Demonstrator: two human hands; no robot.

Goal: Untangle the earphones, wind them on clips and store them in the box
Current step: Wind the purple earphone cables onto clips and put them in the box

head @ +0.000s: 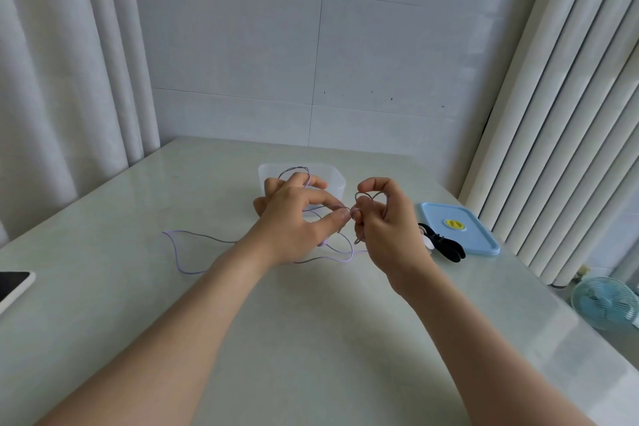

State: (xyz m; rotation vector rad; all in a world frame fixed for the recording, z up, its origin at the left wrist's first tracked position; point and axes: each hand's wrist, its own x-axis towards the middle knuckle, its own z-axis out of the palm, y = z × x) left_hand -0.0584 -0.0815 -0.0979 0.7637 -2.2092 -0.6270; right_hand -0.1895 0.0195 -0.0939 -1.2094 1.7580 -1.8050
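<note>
Your left hand (294,218) pinches the earphones (193,235) btw thumb and forefinger, w/ another loop hooked over its far fingers, so that grip is closed on the wire. Your right hand (383,228) has its fingers curled round a small loop, its grip closed on the wire too. The two pinch points nearly touch. Both hands sit above the tabletop (311,322), just in front of the clear box (266,171). The rest of the wire trails down and off to the left on the tabletop in a slack bend. The clips (449,247) lie to the right, just beside the blue lid (484,235), not yet in use.

Risks, as I judge them:
- **Knot:** pull the hands apart now and the crossing btw them could cinch tight, since several strands overlap under your palms.
- **Re-tangle:** the loop on your left fingers could slip off and catch the slack again.
- **Strain:** the wire is thin, so a hard tug may stress its ends. Can't tell where the buds or plug are.
- **Drag:** lifting higher could pull the left tail across the tabletop into the other strands.
</note>
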